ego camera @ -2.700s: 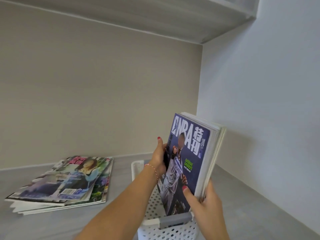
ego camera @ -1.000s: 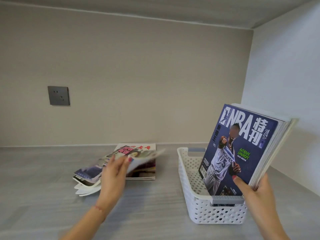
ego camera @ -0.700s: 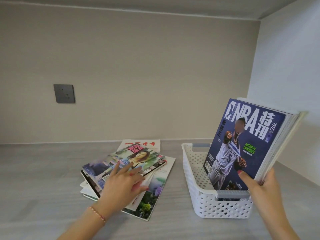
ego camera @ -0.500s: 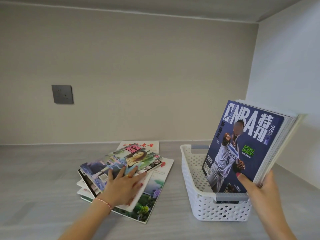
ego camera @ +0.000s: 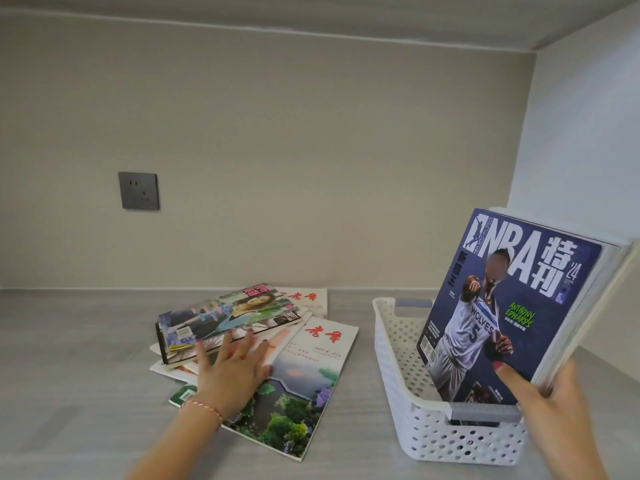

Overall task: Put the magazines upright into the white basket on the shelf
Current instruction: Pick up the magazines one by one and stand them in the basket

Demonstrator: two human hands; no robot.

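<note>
A white perforated basket [ego camera: 394, 358] with grey handles stands on the grey shelf at the right. Inside it a bundle of magazines [ego camera: 512, 306], fronted by a blue NBA cover, stands tilted to the right. My right hand [ego camera: 550, 403] grips the bundle's lower right corner, thumb on the cover. To the left, a fanned pile of magazines [ego camera: 311, 368] lies flat on the shelf. My left hand [ego camera: 232, 372] rests on that pile with fingers spread, fingertips against the edge of the top magazines [ego camera: 228, 313].
A grey wall socket [ego camera: 138, 190] sits on the back wall at the left. The right side wall [ego camera: 581, 150] stands close behind the basket. Bare shelf surface [ego camera: 69, 358] stretches left of the pile.
My left hand went from the basket to the flat pile, dropped a lifted magazine back, and now rests lower on the fanned pile, which has spread. The right hand keeps holding the upright bundle.
</note>
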